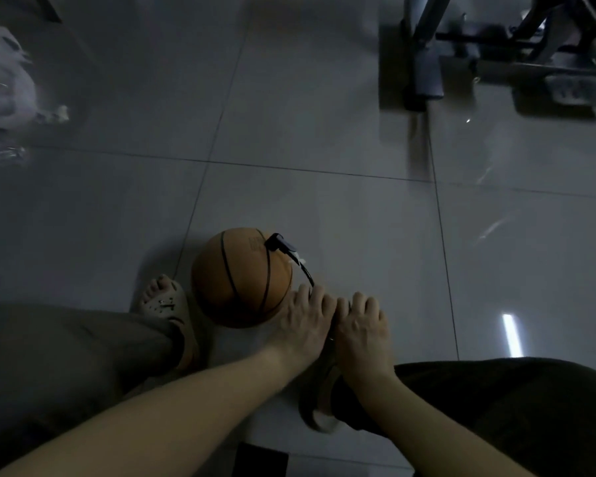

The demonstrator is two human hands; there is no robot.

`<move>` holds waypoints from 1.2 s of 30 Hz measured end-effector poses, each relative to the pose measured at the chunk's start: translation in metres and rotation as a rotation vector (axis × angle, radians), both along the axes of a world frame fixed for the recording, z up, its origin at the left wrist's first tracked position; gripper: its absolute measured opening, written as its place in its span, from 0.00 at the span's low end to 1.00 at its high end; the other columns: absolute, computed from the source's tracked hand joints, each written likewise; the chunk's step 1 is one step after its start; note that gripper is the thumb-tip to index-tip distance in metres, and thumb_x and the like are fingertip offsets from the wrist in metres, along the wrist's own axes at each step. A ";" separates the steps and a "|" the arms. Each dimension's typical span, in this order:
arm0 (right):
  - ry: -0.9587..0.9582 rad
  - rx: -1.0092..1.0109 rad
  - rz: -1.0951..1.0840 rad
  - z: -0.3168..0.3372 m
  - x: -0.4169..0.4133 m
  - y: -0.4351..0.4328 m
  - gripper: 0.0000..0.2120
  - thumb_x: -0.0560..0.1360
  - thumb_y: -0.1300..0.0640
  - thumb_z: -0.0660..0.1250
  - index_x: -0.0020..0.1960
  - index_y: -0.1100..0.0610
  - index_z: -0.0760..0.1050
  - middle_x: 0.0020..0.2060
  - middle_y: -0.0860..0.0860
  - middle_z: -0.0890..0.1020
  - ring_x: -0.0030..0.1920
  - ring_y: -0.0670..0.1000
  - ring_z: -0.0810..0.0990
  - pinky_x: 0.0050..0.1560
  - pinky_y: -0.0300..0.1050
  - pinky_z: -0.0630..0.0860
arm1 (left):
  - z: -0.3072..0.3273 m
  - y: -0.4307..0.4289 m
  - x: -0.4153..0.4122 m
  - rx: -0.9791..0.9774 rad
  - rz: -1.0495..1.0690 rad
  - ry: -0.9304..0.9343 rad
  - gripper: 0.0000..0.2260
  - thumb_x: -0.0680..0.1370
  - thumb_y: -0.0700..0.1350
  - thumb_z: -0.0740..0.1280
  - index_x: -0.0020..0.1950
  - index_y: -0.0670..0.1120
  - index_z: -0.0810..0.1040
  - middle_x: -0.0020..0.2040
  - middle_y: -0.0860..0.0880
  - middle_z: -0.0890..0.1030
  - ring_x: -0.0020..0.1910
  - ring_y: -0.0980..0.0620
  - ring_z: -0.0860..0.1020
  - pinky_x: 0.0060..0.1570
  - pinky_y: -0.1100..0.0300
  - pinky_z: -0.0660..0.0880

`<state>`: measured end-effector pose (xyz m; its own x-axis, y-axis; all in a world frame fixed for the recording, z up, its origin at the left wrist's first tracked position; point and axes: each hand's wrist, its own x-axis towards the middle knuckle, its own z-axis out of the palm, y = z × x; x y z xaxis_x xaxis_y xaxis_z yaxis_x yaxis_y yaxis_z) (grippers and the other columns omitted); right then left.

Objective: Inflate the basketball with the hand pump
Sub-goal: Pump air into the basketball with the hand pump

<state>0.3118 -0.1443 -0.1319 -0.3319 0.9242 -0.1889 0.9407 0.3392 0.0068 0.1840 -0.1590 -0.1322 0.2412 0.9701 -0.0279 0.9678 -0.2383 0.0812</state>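
An orange basketball (243, 277) rests on the tiled floor between my feet. A black hose (305, 271) runs from a connector (276, 243) at the ball's upper right down into my hands. My left hand (305, 316) and my right hand (362, 325) sit side by side just right of the ball, both closed over the pump handle. The pump itself is almost wholly hidden under them.
My left foot in a pale sandal (167, 309) touches the ball's left side; my right sandal (320, 404) lies under my wrists. Exercise equipment with a dark base (424, 74) stands at the back right. A white plastic bag (4, 84) lies far left.
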 end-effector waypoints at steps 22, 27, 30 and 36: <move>0.117 0.364 0.114 0.129 -0.009 0.002 0.05 0.75 0.59 0.58 0.50 0.56 0.70 0.42 0.54 0.72 0.40 0.54 0.67 0.41 0.49 0.67 | 0.126 0.012 -0.021 0.235 -0.098 -0.048 0.15 0.76 0.46 0.47 0.51 0.45 0.71 0.46 0.45 0.74 0.43 0.46 0.70 0.42 0.53 0.67; 0.102 0.264 0.064 0.079 0.001 -0.012 0.11 0.70 0.57 0.58 0.51 0.57 0.70 0.42 0.55 0.71 0.40 0.54 0.66 0.41 0.48 0.65 | 0.066 0.000 -0.001 0.108 -0.034 -0.045 0.10 0.79 0.45 0.49 0.52 0.44 0.67 0.48 0.42 0.72 0.46 0.44 0.69 0.49 0.47 0.73; 0.094 0.241 0.069 0.062 0.000 -0.008 0.09 0.70 0.58 0.64 0.49 0.58 0.70 0.41 0.56 0.71 0.39 0.56 0.67 0.40 0.50 0.66 | 0.043 0.006 0.000 0.092 -0.017 -0.074 0.03 0.79 0.41 0.54 0.50 0.45 0.66 0.46 0.43 0.72 0.45 0.45 0.69 0.47 0.49 0.73; 0.059 0.143 0.039 0.019 0.001 -0.007 0.08 0.70 0.58 0.60 0.48 0.58 0.70 0.40 0.56 0.70 0.39 0.56 0.67 0.39 0.51 0.66 | 0.007 0.004 0.002 0.046 -0.014 -0.053 0.06 0.75 0.42 0.56 0.50 0.46 0.70 0.47 0.44 0.73 0.44 0.46 0.70 0.41 0.53 0.72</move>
